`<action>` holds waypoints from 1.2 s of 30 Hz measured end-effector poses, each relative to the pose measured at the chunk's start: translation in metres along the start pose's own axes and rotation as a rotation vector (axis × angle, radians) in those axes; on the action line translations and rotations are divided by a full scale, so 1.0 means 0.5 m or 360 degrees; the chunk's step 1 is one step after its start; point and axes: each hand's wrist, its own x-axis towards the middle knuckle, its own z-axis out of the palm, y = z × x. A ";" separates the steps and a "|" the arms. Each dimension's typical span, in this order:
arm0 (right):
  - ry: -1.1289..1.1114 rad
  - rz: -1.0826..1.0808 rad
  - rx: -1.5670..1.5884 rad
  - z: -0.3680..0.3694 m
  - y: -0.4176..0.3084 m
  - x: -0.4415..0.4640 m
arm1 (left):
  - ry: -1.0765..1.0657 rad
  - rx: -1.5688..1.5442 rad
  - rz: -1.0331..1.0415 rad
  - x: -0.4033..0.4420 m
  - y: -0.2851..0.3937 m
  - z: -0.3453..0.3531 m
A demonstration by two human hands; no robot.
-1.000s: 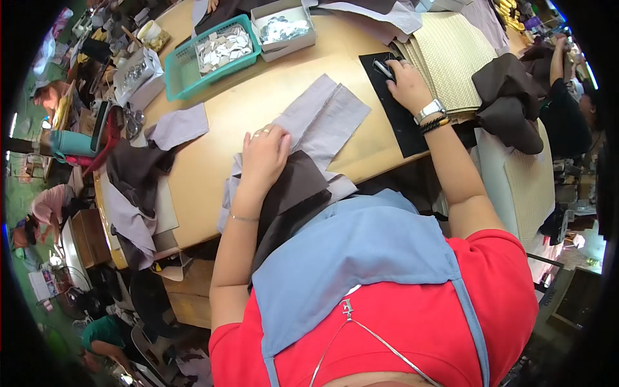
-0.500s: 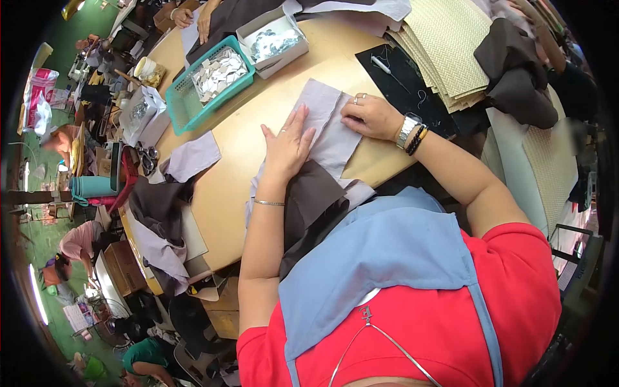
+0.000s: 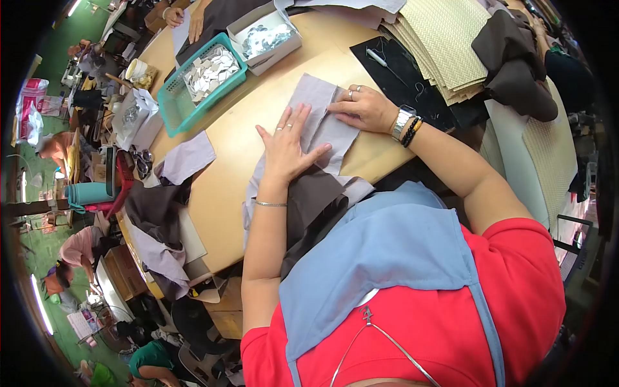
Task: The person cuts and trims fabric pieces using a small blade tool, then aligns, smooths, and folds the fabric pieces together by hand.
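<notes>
A pale grey-lavender piece of fabric (image 3: 316, 90) lies on the tabletop in front of me, with a seam or folded edge running along it. My left hand (image 3: 288, 145) rests flat on it, fingers spread. At the seam, my right hand (image 3: 367, 109) has its fingers bent together on the fabric edge; the fingertips are partly hidden. Dark brown fabric (image 3: 313, 197) joins or lies against the grey piece below my left hand and hangs toward my lap over the table edge.
A teal basket (image 3: 169, 106) holds white pieces beside a white box (image 3: 284, 51) of shiny discs. A white-handled awl-like tool (image 3: 377, 58) lies on a black mat (image 3: 361, 48). Cream textured sheets (image 3: 445, 39) are stacked right. Another person's hands (image 3: 195, 22) work across the table (image 3: 225, 174).
My right hand has shifted slightly left along the seam, its fingers now reaching further toward my left hand. The left thumb has spread outward to the right. The view has shifted slightly.
</notes>
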 end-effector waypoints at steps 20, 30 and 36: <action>-0.0063 0.0023 -0.0051 -0.003 -0.003 0.004 | -0.0007 -0.0024 -0.0026 0.000 0.009 -0.003; -0.0073 0.0225 -0.0268 -0.009 -0.018 0.010 | -0.0001 0.0145 0.0213 0.008 0.019 0.000; -0.0029 0.0466 -0.0419 -0.003 -0.017 0.009 | -0.0058 0.0069 0.0123 0.016 0.024 0.001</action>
